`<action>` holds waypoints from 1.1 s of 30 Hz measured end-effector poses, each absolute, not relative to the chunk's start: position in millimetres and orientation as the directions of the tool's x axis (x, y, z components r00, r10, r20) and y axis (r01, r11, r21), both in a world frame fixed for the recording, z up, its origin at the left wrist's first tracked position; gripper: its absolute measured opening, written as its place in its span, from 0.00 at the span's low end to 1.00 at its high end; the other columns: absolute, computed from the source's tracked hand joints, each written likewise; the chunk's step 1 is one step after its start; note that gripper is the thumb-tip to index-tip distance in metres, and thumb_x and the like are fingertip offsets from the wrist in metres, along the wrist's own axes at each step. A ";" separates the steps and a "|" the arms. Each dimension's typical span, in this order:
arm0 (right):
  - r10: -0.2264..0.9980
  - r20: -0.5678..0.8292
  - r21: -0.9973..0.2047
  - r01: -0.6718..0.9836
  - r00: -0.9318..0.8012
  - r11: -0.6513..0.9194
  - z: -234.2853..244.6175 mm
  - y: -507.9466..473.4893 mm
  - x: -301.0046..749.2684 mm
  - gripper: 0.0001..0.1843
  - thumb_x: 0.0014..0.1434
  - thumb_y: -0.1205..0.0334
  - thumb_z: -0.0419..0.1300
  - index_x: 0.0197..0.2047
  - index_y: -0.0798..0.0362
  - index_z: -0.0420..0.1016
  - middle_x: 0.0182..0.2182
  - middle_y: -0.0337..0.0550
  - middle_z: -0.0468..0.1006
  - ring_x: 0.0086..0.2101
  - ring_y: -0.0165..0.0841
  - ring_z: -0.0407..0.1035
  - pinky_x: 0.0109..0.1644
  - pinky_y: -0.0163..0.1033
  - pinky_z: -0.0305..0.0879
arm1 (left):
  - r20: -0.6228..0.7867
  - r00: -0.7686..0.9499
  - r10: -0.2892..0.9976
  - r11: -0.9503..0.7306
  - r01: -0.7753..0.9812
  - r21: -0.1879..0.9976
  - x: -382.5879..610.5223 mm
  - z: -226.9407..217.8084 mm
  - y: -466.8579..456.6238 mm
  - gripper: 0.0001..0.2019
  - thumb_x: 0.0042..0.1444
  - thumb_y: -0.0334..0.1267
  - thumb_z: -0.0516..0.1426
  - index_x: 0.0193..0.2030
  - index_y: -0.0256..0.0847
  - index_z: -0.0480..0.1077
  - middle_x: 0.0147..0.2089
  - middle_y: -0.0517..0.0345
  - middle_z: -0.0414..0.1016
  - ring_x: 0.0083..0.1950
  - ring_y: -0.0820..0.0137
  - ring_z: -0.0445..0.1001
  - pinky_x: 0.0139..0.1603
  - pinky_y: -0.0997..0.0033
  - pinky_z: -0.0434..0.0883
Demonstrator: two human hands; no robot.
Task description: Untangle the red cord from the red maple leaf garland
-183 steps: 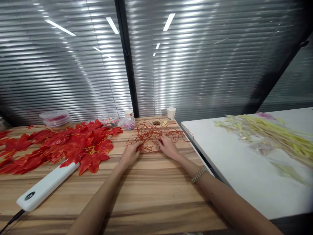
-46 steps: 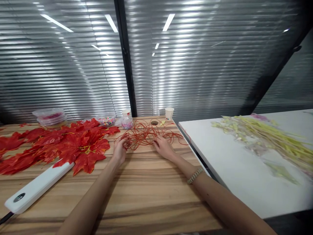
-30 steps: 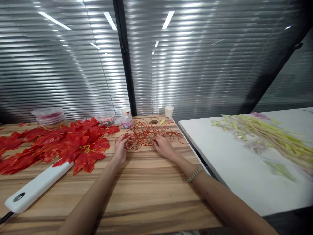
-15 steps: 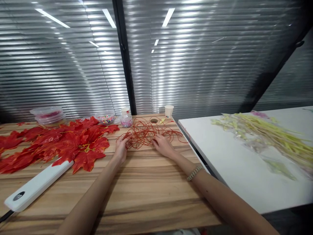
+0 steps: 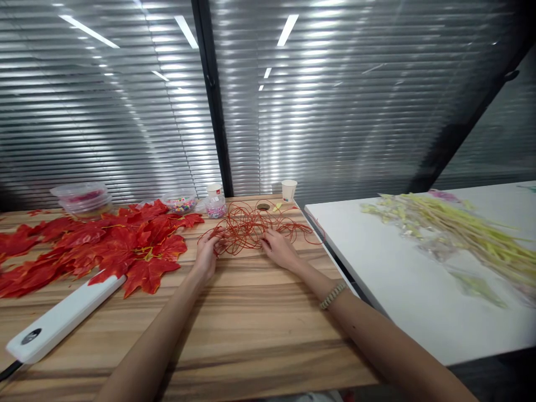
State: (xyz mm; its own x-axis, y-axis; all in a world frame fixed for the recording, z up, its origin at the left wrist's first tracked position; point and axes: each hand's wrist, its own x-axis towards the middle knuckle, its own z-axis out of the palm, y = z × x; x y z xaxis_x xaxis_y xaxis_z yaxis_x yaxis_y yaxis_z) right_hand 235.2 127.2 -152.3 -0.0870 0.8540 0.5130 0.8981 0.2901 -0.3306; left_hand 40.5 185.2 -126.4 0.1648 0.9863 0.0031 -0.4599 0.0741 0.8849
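Note:
A loose tangle of thin red cord [image 5: 251, 226] lies on the wooden table [image 5: 259, 318]. My left hand [image 5: 207, 254] rests at the tangle's left edge with its fingers curled into the strands. At the tangle's near right side my right hand [image 5: 280, 249] has its fingers bent down onto the cord; a beaded bracelet sits on that wrist. Both forearms stretch across the table from the near edge.
Red artificial maple leaves [image 5: 96, 245] spread over the left. A white flat device [image 5: 62, 318] lies near left. Clear tubs [image 5: 84, 196], a bowl of beads [image 5: 181, 202] and two paper cups [image 5: 288, 190] stand at the back. A white table [image 5: 419, 290] on the right bears yellow-green stems [image 5: 452, 231].
My left hand moved left along the tangle since the earliest frame, and the cord spread slightly. Over the last second both hands have stayed almost still.

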 end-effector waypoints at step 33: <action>0.860 0.502 -0.335 0.896 -0.093 0.292 -153.1 128.1 235.5 0.08 0.60 0.68 0.48 0.33 0.56 0.67 0.35 0.45 0.70 0.35 0.31 0.65 0.40 0.36 0.61 | 0.021 0.162 0.987 0.054 -0.448 0.892 40.5 -128.0 185.0 0.09 0.38 0.31 0.60 0.31 0.37 0.71 0.29 0.59 0.74 0.28 0.75 0.72 0.31 0.76 0.69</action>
